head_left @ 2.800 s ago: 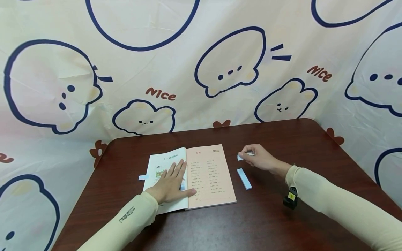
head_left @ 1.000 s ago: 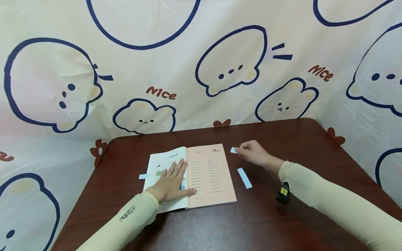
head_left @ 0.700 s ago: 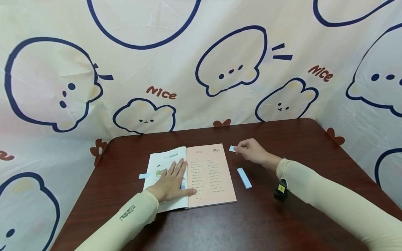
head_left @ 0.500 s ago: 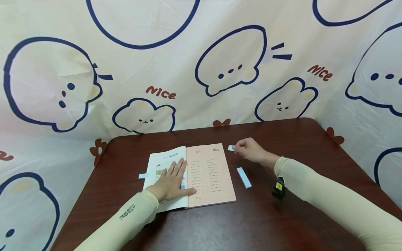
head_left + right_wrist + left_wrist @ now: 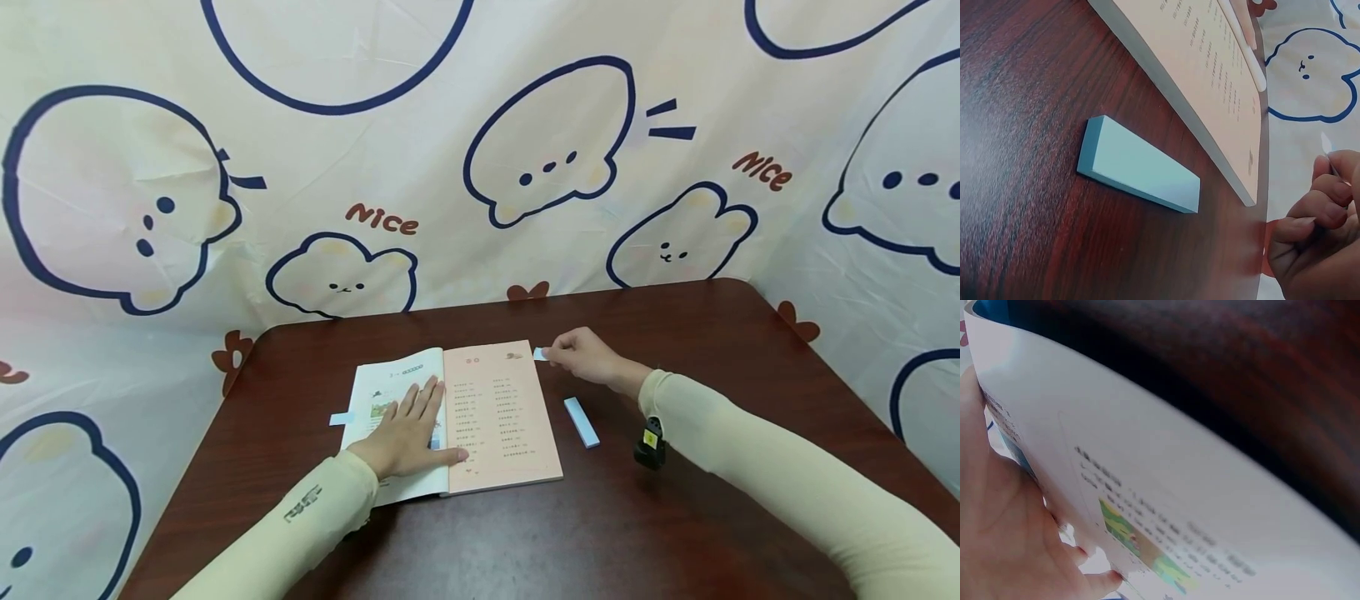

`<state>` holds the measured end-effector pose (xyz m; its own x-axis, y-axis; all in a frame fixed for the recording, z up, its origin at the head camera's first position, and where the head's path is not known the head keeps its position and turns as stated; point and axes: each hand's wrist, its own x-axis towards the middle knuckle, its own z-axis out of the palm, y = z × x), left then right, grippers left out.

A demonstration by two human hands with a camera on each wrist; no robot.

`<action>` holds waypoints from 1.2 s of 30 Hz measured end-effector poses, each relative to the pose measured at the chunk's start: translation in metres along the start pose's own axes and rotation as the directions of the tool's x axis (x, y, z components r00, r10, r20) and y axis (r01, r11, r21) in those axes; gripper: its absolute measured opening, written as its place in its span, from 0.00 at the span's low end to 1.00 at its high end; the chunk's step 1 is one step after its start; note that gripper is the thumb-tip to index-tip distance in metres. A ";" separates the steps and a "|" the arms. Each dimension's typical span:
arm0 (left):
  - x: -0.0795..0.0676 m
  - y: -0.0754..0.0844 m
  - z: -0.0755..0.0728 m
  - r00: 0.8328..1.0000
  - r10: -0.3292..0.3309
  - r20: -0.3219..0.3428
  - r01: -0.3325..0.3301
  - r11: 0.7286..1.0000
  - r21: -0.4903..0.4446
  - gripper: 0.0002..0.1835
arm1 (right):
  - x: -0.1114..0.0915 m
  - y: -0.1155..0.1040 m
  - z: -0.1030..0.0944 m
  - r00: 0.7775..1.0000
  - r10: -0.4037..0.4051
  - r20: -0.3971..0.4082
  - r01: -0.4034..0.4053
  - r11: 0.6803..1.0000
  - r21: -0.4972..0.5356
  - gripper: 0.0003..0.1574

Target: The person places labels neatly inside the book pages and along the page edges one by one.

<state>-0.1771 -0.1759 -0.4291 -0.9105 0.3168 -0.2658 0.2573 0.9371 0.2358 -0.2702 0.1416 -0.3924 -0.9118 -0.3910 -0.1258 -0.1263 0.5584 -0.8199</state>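
Observation:
An open book (image 5: 502,417) lies on the table, a picture page on the left and a pink contents page on the right. My left hand (image 5: 405,432) rests flat across the left page, fingers spread, thumb over the pink page. Thumb and fingers of my right hand (image 5: 588,357) pinch a small pale blue sticky note (image 5: 539,354) by the upper right corner of the book. In the right wrist view the sticky note (image 5: 1327,144) is seen nearly edge-on. A pad of blue sticky notes (image 5: 1141,164) lies on the table, right of the book.
A pale blue tab (image 5: 342,419) sticks out from the left page's outer edge. The dark wooden table (image 5: 675,333) backs onto a cloth (image 5: 435,167) printed with cartoon animals. A small black device (image 5: 650,443) hangs at my right wrist.
My right hand has moved left with the sticky note, from beyond the pad to beside the book's upper right corner. My left hand has stayed on the page.

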 end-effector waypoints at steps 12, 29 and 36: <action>0.000 -0.001 -0.001 1.000 0.008 0.005 -0.008 1.000 0.000 0.64 | 0.009 0.002 0.011 1.000 0.018 -0.019 -0.018 1.000 0.004 0.25; -0.001 0.001 -0.002 1.000 0.008 0.004 -0.008 1.000 0.004 0.63 | 0.018 0.004 0.014 0.998 0.051 -0.022 -0.052 0.998 -0.021 0.25; -0.001 0.001 -0.002 1.000 0.006 0.004 -0.006 1.000 0.005 0.63 | 0.020 0.001 0.015 1.000 0.031 0.005 -0.031 0.999 -0.029 0.27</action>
<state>-0.1768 -0.1753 -0.4268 -0.9077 0.3229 -0.2679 0.2643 0.9360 0.2327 -0.2832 0.1233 -0.4040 -0.9131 -0.3775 -0.1540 -0.1095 0.5910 -0.7992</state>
